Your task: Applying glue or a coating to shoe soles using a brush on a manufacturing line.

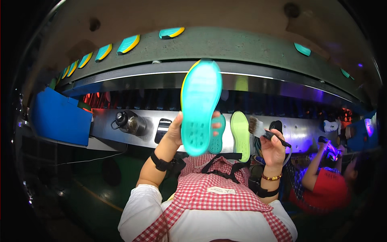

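Observation:
My left hand (175,131) grips a turquoise shoe sole (201,107) with a yellow edge, thumb on one side and fingers on the other. The sole stands nearly upright, toe end up, in front of the metal ledge. Between thumb and fingers of my right hand (273,150) is a brush (260,129) with a black handle and pale-to-brown bristles pointing left. A lime-green sole (241,135) lies on the ledge just left of the bristles. Another turquoise sole (217,139) rests there, partly hidden by the held one and my left fingers.
A dark bottle (133,124) and a phone (163,129) sit on the metal ledge (109,125) at left. Beyond it, a grey belt (242,50) carries several turquoise soles (128,44). A blue box (62,115) stands far left. At right, a person in red (328,187) holds a shoe (332,151).

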Tool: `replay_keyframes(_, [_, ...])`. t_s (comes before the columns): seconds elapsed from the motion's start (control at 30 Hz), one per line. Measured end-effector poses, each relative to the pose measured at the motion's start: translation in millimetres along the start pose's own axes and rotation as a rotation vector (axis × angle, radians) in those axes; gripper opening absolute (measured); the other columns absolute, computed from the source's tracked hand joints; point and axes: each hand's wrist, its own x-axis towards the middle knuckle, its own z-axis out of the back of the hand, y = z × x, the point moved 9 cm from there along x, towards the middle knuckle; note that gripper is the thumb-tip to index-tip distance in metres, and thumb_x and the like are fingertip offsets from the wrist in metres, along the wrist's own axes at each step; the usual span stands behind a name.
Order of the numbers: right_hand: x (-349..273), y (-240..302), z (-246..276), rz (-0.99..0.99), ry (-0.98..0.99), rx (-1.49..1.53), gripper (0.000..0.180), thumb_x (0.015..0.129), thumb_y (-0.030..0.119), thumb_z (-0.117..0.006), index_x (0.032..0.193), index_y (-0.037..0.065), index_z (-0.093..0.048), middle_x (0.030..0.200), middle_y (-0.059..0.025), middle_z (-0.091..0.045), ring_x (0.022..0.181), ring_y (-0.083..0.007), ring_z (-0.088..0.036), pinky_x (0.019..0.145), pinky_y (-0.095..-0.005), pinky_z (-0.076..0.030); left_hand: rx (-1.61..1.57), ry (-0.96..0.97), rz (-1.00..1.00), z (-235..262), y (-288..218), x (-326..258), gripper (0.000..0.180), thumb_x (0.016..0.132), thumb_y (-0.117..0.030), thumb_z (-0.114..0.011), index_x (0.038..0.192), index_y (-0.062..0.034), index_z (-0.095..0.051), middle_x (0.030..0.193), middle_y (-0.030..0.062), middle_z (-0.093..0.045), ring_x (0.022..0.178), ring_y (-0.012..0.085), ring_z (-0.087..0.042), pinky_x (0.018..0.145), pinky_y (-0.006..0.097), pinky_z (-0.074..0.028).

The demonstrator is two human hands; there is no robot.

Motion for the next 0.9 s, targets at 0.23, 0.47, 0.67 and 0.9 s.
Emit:
replay_keyframes(0.23, [26, -62, -28, -0.216, -0.002, -0.308, 0.021, 0.075, -0.003, -0.059, 0.096, -0.007, -0.059, 0.092, -0.0161, -0.062, 0.085, -0.0197, -0.06, 0.083, -0.0288, -0.045, -0.24, -0.051, 0.151, 26, 80, 6, 0.088, 0.074, -0.073, -0.03, 0.136, -0.0099, -0.023, 0.131, 0.0212, -0.036, 0.114, 0.0369, -0.042, 0.094, 0.049, -0.035])
replay_keyframes(0.47, [54, -77, -8, -0.269, -0.087, -0.344, 0.02, 0.077, -0.001, -0.059, 0.096, -0.006, -0.059, 0.092, -0.0142, -0.063, 0.083, -0.0159, -0.059, 0.08, -0.0262, -0.046, -0.495, -0.051, 0.17, 15, 91, 12, 0.092, 0.073, -0.077, -0.008, 0.132, -0.009, -0.03, 0.121, 0.0197, -0.045, 0.106, 0.0357, -0.048, 0.093, 0.052, -0.035])
replay_keyframes(0.67, [75, -71, -41, -0.111, -0.014, -0.793, 0.018, 0.076, 0.003, -0.063, 0.092, -0.003, -0.063, 0.084, -0.0085, -0.065, 0.075, -0.0098, -0.059, 0.07, -0.0208, -0.047, -0.49, -0.192, 0.139, 25, 104, 9, 0.08, 0.08, -0.068, -0.012, 0.13, -0.01, -0.034, 0.118, 0.0177, -0.048, 0.106, 0.0316, -0.049, 0.094, 0.047, -0.035])
replay_keyframes(0.9, [28, -70, -114, 0.293, 0.5, -1.301, 0.016, 0.067, 0.003, -0.065, 0.083, 0.001, -0.063, 0.083, -0.0139, -0.064, 0.079, -0.0265, -0.063, 0.071, -0.032, -0.049, -0.267, -0.458, -0.11, 71, 78, 6, 0.072, 0.084, -0.064, -0.016, 0.124, -0.0086, -0.041, 0.115, 0.0147, -0.052, 0.106, 0.0258, -0.05, 0.092, 0.04, -0.039])
